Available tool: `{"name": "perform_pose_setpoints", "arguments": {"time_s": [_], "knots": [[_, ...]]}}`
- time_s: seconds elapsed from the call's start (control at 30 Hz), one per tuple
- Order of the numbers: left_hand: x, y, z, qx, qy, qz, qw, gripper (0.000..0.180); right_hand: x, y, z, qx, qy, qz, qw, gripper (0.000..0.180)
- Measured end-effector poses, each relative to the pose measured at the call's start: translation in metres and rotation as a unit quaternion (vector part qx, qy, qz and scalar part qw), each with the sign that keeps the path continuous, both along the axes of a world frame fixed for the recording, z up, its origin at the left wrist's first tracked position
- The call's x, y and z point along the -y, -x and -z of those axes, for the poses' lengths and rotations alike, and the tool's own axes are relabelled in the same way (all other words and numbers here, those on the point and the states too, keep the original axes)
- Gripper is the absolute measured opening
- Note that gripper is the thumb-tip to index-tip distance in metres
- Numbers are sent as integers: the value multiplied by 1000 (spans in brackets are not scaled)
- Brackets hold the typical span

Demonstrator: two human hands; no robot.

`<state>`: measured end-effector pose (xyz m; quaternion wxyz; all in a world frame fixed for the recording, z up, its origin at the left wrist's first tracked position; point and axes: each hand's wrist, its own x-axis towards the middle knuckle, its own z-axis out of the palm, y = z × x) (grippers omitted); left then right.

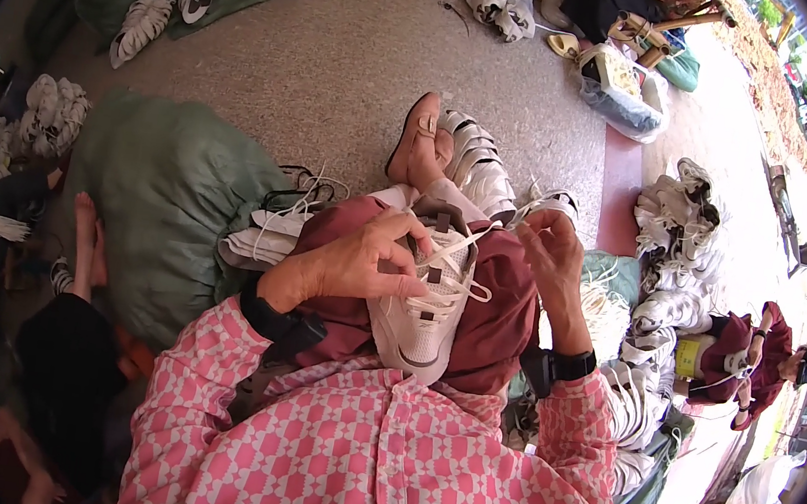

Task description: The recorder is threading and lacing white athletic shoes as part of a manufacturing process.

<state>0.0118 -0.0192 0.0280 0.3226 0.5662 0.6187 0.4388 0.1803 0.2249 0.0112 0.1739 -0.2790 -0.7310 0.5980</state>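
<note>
White shoe point(405, 338) lies on middle of lap point(507, 310), toe to near edge. Left hand point(347, 263) curls over shoe's left side, thumb and forefinger slightly apart at laces; whether they grip one, cannot tell. Right hand point(555, 266) above right edge of lap, fingertips narrow, pinching white lace point(483, 231); lace end hidden. Green sack point(161, 212) beside lap's left edge, contents hidden. Things at far left dark, hard to make out.
</note>
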Motion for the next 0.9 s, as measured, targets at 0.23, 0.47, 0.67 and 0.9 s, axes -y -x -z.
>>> {"name": "perform_pose_setpoints", "arguments": {"time_s": [0.23, 0.47, 0.67, 0.9], "knots": [[0, -7, -14, -111, -63, 6, 992, 24, 67, 12, -30, 40, -396, -222, 890, 19], [7, -12, -25, -143, -44, 7, 989, 26, 71, 17, -10, 88, -345, -178, 917, 14], [-8, 0, -11, -49, -102, -76, 991, 17, 68, 14, -3, 48, -243, -137, 959, 15], [-34, -3, -1, -267, -44, -56, 961, 22, 60, 19, 7, 70, -100, -46, 991, 21]]}}
